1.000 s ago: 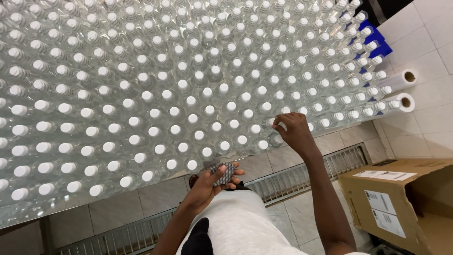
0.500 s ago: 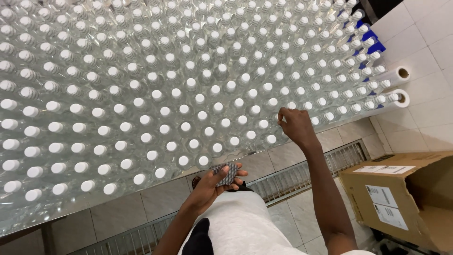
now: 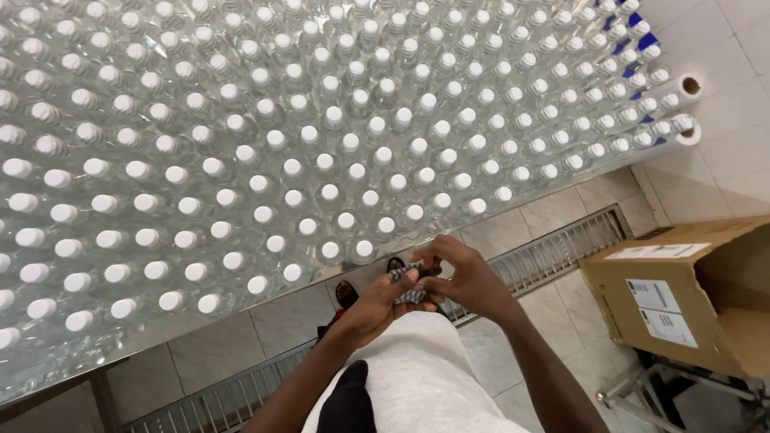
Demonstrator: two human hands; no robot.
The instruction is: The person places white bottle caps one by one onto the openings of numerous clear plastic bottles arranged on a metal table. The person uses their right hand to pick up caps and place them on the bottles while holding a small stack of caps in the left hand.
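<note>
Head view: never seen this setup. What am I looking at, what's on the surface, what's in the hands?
No machine here: one camera worn on a person's head looks down at their bare hands. A table is packed with rows of clear bottles, most with white caps. In front of the body, the left hand holds a small stack of grey strips, too small to identify. The right hand touches that stack. A floor grate runs below, with an open cardboard box to the right and two white rolls past the table's far end.

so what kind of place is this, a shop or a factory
Most likely a bottling or packing floor, not a shop. A table is packed with rows of clear capped bottles, label rolls sit at its far end, and an open cardboard carton stands on the tiled floor.
</note>
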